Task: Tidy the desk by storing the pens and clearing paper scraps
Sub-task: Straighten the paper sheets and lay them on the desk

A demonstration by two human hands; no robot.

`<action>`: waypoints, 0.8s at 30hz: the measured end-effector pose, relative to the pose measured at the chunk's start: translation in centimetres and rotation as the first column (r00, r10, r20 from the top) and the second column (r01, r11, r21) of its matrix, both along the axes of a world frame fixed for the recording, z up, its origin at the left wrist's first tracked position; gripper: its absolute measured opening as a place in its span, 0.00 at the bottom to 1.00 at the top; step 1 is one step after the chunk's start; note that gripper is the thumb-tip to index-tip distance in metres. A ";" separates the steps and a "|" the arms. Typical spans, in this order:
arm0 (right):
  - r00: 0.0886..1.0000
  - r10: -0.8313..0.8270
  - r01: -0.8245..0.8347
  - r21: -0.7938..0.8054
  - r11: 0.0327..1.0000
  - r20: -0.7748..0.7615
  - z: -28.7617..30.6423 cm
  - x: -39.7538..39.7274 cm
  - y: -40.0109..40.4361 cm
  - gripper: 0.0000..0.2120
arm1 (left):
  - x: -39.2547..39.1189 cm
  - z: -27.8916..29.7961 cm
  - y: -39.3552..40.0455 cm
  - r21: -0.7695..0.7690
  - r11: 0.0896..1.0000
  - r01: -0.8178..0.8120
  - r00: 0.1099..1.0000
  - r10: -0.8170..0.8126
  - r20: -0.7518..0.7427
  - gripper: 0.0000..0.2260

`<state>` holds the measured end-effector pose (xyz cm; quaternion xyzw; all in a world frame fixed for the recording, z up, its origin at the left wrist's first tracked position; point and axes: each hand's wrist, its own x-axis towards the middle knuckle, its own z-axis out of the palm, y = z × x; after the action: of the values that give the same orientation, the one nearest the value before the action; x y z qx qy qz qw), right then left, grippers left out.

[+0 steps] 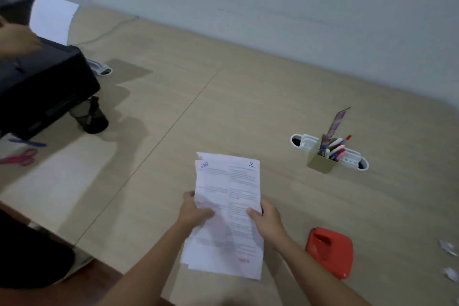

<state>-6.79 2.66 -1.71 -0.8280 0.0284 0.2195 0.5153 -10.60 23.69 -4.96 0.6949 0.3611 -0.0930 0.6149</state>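
I hold a stack of printed paper sheets (pixel 229 206) above the desk, gripped from both sides. My left hand (pixel 195 211) pinches its left edge and my right hand (pixel 267 222) its right edge. An olive pen holder (pixel 320 163) with several pens and a ruler stands to the right, in front of a white desk grommet (pixel 352 156). Two small crumpled paper scraps (pixel 448 248) lie at the far right edge. A blue pen (pixel 27 143) lies at the far left beside red scissors (pixel 21 158).
A black printer (pixel 42 89) with a white sheet in it stands at the left, and another person's hand (pixel 17 37) rests on it. A black mesh cup (pixel 90 115) leans against the printer. A red hole punch (pixel 331 252) lies by my right forearm.
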 end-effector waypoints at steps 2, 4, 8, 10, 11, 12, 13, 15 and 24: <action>0.993 0.038 -0.051 0.124 0.991 0.107 2.2 0.9 -0.6 0.09 | 1.1 1.9 0.5 -0.236 0.972 0.016 0.989 0.019 0.146 0.33; 0.990 -0.021 -0.014 0.239 0.971 0.141 4.0 1.7 -1.6 0.09 | 2.3 4.1 0.8 -0.290 0.954 0.078 0.962 0.004 0.272 0.32; 0.970 -0.172 0.096 0.381 0.920 0.171 5.8 2.5 -3.3 0.10 | 4.0 7.5 0.0 -0.239 0.955 0.178 0.868 -0.038 0.496 0.22; 0.938 -0.247 0.145 0.371 0.917 0.244 6.0 2.5 -3.3 0.12 | 4.3 8.6 -1.3 -0.158 0.971 0.180 0.794 -0.049 0.605 0.17; 0.917 -0.286 0.175 0.364 0.915 0.278 5.9 2.3 -3.2 0.13 | 4.3 8.8 -2.2 -0.120 0.979 0.168 0.761 -0.051 0.647 0.17; 0.900 -0.315 0.201 0.355 0.913 0.300 5.7 2.1 -3.0 0.14 | 4.3 8.8 -3.0 -0.091 0.985 0.149 0.737 -0.049 0.674 0.18; 0.894 -0.327 0.216 0.346 0.913 0.306 5.4 1.6 -2.7 0.15 | 4.3 8.6 -3.8 -0.070 0.989 0.130 0.729 -0.047 0.683 0.19; 0.906 -0.307 0.219 0.299 0.929 0.291 4.3 0.7 -2.5 0.17 | 3.8 7.7 -5.1 -0.046 0.994 0.096 0.755 -0.043 0.655 0.19; 0.904 -0.345 0.296 0.213 0.931 0.251 2.8 0.4 -2.8 0.18 | 4.4 5.7 -6.0 -0.050 0.998 0.046 0.861 -0.014 0.508 0.14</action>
<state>-6.39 -0.16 1.11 -0.7878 0.0715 0.0117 0.6117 -6.23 17.68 0.72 0.6815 0.1727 0.0724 0.7075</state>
